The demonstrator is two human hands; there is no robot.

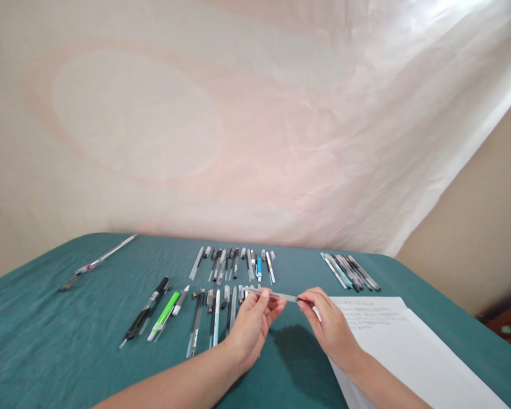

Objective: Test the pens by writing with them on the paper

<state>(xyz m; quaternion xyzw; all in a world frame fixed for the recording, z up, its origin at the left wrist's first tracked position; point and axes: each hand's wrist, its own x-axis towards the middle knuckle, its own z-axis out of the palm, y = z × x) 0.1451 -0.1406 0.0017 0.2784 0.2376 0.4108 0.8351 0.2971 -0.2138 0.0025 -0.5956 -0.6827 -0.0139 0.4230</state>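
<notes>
Two bare hands are meeting over a green-covered table (25, 341), and they are holding a slender clear pen (286, 296) between them. The pen is hovering just above the cloth, near the middle of the view and beside the paper's far left corner. Its long axis is running almost straight across from left to right, dipping slightly toward the right. Its dark end is pointing right, and its pale end is pointing left, sticking out a little past the left thumb.

The left hand (255, 326) is pinching the barrel between thumb and fingers, its palm partly turning upward. The right hand (330, 321) is pinching the dark end with its fingertips, its back facing up.

White paper (417, 363) bearing lines of writing is lying under the right forearm. Beyond it, a cluster of pens (351, 272) is slanting side by side. Left of centre, a far row of pens (235, 266) and a near row of pens (216, 318) are lying with their lengths running roughly away from the person. Farther left, a bright green pen (164, 315) is resting beside a black pen (149, 309).
</notes>
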